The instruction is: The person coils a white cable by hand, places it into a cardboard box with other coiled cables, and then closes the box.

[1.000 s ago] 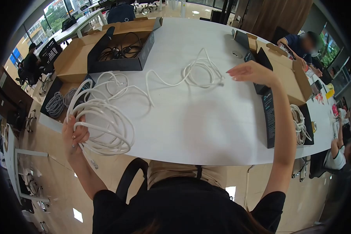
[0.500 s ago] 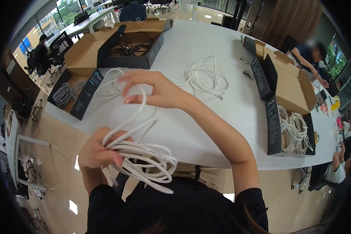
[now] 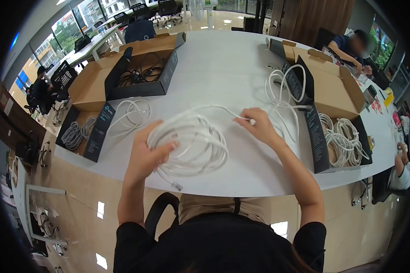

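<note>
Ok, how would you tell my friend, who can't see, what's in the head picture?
A person holds a coil of white cable in the left hand and a white strand in the right hand, over a white table. Open boxes with cables inside stand on both sides.

Coiled cable (image 3: pixel 218 157) looked smooth, plastic-sheathed, faintly glossy | its plug (image 3: pixel 176 186) seemed clear plastic, though blurred | table (image 3: pixel 223 68) was smooth, softly sheened | box lid (image 3: pixel 336 86) showed plain matt cardboard | floor tiles (image 3: pixel 86 195) gleamed, polished | shirt (image 3: pixel 214 243) was matt cloth | wall panel (image 3: pixel 312 22) looked wood-grained
</note>
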A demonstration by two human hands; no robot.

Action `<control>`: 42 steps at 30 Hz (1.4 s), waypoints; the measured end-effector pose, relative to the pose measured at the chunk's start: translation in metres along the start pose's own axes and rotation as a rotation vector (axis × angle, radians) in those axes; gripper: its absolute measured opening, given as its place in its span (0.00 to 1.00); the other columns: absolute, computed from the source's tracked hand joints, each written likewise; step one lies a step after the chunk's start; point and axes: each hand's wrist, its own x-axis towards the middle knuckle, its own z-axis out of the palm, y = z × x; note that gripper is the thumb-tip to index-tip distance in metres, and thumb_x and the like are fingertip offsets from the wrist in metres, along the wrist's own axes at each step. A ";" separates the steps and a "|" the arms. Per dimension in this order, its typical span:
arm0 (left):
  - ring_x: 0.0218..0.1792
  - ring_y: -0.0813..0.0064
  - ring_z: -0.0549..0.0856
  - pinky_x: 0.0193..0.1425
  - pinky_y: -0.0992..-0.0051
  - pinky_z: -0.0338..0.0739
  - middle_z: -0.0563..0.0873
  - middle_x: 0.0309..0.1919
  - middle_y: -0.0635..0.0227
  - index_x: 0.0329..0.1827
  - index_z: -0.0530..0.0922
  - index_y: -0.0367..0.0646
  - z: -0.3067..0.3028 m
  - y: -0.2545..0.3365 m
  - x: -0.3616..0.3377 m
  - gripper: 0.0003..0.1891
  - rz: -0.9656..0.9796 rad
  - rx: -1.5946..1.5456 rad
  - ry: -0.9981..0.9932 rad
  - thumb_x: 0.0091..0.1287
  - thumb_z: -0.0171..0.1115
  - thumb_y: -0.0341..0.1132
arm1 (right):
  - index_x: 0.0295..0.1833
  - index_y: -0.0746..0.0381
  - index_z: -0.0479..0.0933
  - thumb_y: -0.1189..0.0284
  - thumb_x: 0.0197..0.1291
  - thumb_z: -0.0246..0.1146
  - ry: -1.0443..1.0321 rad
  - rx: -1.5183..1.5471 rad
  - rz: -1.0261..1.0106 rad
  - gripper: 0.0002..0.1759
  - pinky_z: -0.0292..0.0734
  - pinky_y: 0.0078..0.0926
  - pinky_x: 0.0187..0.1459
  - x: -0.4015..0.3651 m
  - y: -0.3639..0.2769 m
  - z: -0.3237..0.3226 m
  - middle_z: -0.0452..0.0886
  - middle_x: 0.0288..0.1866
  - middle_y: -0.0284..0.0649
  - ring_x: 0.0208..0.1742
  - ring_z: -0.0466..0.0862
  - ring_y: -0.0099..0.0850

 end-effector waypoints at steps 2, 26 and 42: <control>0.12 0.93 0.62 0.15 0.88 0.54 0.71 0.18 0.76 0.38 0.74 0.34 0.012 -0.008 0.018 0.10 0.031 -0.129 0.055 0.61 0.60 0.32 | 0.24 0.65 0.74 0.72 0.54 0.64 0.049 -0.080 -0.037 0.10 0.65 0.28 0.30 -0.007 0.001 -0.010 0.74 0.19 0.38 0.21 0.70 0.33; 0.11 0.89 0.57 0.15 0.85 0.54 0.63 0.14 0.78 0.35 0.66 0.47 0.076 -0.092 0.075 0.13 0.120 -0.656 -0.048 0.75 0.39 0.43 | 0.58 0.65 0.64 0.48 0.57 0.60 -0.467 0.864 0.240 0.35 0.63 0.30 0.58 -0.036 -0.006 0.021 0.79 0.44 0.38 0.50 0.75 0.28; 0.08 0.90 0.56 0.13 0.86 0.53 0.62 0.11 0.79 0.38 0.68 0.42 0.062 -0.081 0.065 0.15 -0.079 -0.688 -0.506 0.73 0.43 0.44 | 0.64 0.63 0.64 0.66 0.58 0.62 -0.442 0.859 0.350 0.30 0.74 0.25 0.50 -0.020 -0.010 -0.005 0.78 0.50 0.42 0.49 0.79 0.27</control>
